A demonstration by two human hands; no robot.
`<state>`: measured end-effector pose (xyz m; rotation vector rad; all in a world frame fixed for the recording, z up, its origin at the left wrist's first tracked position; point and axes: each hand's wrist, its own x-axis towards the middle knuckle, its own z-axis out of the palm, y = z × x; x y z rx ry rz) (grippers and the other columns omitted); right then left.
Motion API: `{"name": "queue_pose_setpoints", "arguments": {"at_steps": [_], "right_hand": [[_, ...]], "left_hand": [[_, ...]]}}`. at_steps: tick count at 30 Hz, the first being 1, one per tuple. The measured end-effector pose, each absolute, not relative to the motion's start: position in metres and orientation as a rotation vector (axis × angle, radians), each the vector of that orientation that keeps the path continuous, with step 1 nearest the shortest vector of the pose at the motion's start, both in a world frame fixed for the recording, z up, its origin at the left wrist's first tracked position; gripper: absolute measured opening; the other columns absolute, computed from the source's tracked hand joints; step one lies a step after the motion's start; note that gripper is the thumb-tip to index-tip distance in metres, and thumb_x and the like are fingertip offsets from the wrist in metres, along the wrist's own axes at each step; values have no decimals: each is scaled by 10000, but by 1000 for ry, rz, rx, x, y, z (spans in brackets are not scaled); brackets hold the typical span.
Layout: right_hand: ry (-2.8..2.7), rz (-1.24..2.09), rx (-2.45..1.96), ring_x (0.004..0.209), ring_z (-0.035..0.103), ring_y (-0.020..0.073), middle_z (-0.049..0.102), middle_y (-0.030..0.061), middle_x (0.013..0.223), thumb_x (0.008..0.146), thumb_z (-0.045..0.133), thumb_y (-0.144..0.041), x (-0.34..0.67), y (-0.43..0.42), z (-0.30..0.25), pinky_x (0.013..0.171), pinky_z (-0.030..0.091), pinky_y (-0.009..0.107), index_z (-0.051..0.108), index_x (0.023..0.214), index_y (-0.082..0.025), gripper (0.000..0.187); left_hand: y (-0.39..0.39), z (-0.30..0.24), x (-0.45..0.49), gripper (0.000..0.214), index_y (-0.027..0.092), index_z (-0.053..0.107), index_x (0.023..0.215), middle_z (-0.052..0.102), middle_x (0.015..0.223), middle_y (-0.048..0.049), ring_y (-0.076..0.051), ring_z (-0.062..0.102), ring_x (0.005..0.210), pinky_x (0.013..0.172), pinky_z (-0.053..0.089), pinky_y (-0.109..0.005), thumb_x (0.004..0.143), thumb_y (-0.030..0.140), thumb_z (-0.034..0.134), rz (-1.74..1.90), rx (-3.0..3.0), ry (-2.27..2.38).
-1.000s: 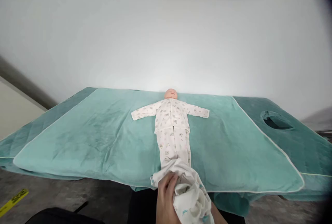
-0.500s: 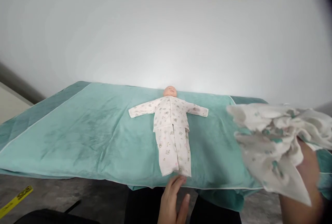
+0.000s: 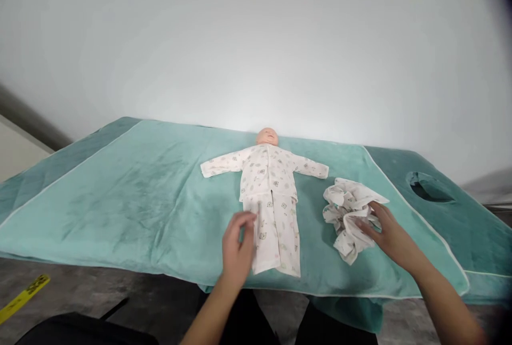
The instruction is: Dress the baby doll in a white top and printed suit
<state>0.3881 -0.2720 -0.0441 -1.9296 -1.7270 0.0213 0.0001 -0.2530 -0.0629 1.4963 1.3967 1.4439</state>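
A baby doll (image 3: 267,136) lies on its back on a teal blanket (image 3: 132,201), dressed in a white printed top and trousers (image 3: 276,225). My left hand (image 3: 238,246) is at the left trouser leg, fingers curled against the cloth edge. My right hand (image 3: 390,233) rests on a crumpled white printed cloth (image 3: 348,211) that lies on the blanket to the right of the doll, fingers bent onto it.
The blanket covers a darker teal massage table with a face hole (image 3: 430,189) at the right end. A white wall stands right behind the table. A yellow tape strip (image 3: 24,298) lies on the grey floor at lower left.
My right hand carried the crumpled cloth from the doll's feet out to the right and set it on the blanket. My left hand moved up from the table's edge to the trouser leg.
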Motion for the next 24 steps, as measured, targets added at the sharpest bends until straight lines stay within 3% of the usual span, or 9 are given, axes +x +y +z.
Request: {"name": "queue_pose_setpoints", "arguments": {"at_steps": [2,5,11,14,17,20,24], "right_hand": [[-1762,-101,-1872,1161,606,321,549,174,1332,875,534,-635,368,-284,-19,905,525,442,606,1138,-212,504],[-1815,-129,-1643,1093,632,280,604,137,1178,948,484,-526,315,-284,12,926,526,438,639,1038,-250,329],[-1982,437,-1421,918,649,239,654,82,1009,989,415,-418,208,-206,24,773,552,381,637,1051,-271,274],[-2019,592,-1365,1005,630,213,646,70,1099,989,417,-364,174,-137,9,851,515,353,596,1092,-249,236],[-1961,507,-1596,962,603,201,585,88,1178,954,479,-380,161,-61,-13,788,471,332,552,1097,-221,226],[-1874,486,-1846,809,561,186,595,55,1022,938,487,-458,163,-6,-33,695,401,315,516,978,-221,243],[-1850,474,-1936,683,490,162,570,-3,806,948,447,-531,163,14,-43,634,309,286,455,809,-230,332]], "left_hand": [[-203,-58,-2,234,276,672,1074,694,1093,-61,-220,646,1062,935,541,-383,949,333,483,1424,1516,1440],[-127,-52,4,248,251,674,1111,678,1160,-58,-200,629,1087,936,526,-348,921,272,515,1357,1619,1404],[-11,-45,28,312,212,738,1070,684,1141,-81,-219,622,1090,1011,479,-374,930,216,460,1178,1861,1455],[17,-52,31,356,239,736,1150,667,1169,-78,-236,618,1099,986,478,-374,951,249,440,1062,1956,1491],[30,-65,26,402,275,683,1268,645,1175,-65,-217,619,1090,944,487,-342,974,258,409,1034,2016,1405],[39,-75,20,428,311,672,1288,632,1172,-46,-200,620,1074,948,483,-333,967,216,405,1020,2066,1338],[49,-76,18,401,289,753,1135,644,1135,-39,-199,633,1027,918,490,-330,932,157,434,984,2048,1349]]}}
